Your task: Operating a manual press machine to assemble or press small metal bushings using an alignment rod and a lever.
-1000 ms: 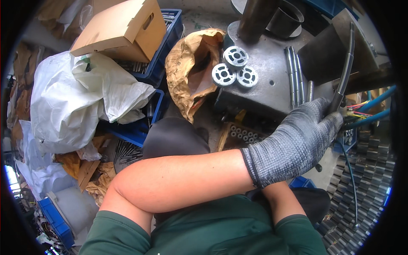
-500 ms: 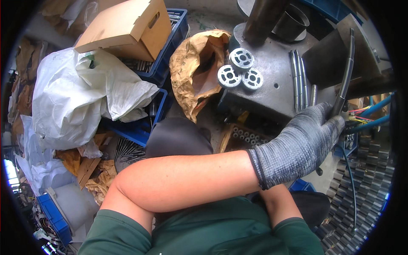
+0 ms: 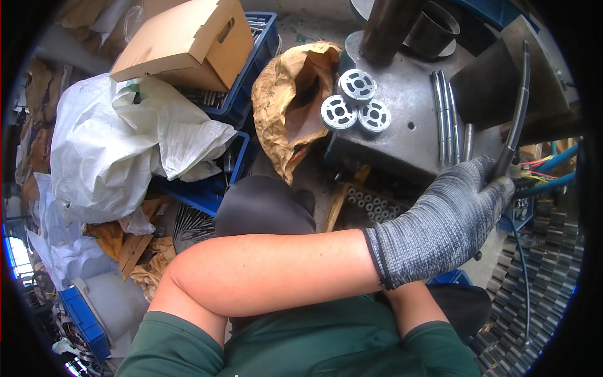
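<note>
My left hand [image 3: 449, 220], in a grey knitted glove, reaches across my body to the right. Its thumb and fingers are closed round the lower end of a long stepped metal shaft [image 3: 518, 116], which stands up tilted. Several similar steel shafts [image 3: 446, 119] lie side by side on the metal bench [image 3: 402, 141], just beyond the fingers. Three round slotted metal end caps [image 3: 357, 87] sit together at the bench's left corner. My right forearm [image 3: 411, 298] passes beneath the left one, and the right hand is hidden.
A crumpled brown paper sack [image 3: 276, 107] stands open left of the bench. Farther left are a cardboard box [image 3: 169, 47], blue crates [image 3: 248, 81] and a white plastic sack [image 3: 103, 147]. At right are blue cables [image 3: 549, 183] and stacked metal pieces [image 3: 540, 270]. A thick steel column [image 3: 389, 31] rises behind.
My left hand and the shaft in it have shifted very slightly right in the picture. The grip looks the same, and the bench things stay put.
</note>
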The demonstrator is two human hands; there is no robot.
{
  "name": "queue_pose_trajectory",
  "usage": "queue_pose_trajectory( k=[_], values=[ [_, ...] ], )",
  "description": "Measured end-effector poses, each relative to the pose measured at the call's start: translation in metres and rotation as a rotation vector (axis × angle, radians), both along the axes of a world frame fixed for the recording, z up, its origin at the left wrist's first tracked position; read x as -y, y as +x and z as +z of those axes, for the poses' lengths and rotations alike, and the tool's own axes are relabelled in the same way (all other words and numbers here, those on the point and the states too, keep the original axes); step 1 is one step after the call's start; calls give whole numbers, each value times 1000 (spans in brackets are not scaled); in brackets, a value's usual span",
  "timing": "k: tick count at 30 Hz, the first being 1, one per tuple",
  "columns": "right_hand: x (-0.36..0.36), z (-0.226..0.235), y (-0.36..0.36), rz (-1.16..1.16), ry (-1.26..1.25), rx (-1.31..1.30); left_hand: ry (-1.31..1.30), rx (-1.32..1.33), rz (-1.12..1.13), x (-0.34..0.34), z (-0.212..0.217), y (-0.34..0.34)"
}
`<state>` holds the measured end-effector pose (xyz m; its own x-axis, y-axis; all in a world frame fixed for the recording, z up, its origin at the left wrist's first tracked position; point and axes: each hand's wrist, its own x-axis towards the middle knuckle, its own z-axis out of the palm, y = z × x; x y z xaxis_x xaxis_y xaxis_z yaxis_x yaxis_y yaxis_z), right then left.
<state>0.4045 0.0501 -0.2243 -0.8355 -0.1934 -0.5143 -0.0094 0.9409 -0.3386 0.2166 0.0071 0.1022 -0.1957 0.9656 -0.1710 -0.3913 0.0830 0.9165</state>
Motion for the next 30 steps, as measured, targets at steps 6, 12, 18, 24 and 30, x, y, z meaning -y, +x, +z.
queue_pose_trajectory(
  k=[6, 12, 18, 24, 30],
  values=[
    [0, -3, -2, 4, 3, -2, -5, 135, -35, 1, 2, 1],
    [1, -3, -4, 14, 0, -6, 16, 270, 19, -4, -1, 4],
    [2, -5, -6, 27, 3, -6, -26, 225, 33, -9, 0, 10],
    [2, -5, -13, 58, 4, -4, 0, 261, -33, -4, -1, 10],
    [-6, 11, -22, 87, -12, 16, -39, 192, 28, -7, 1, 11]
  ],
)
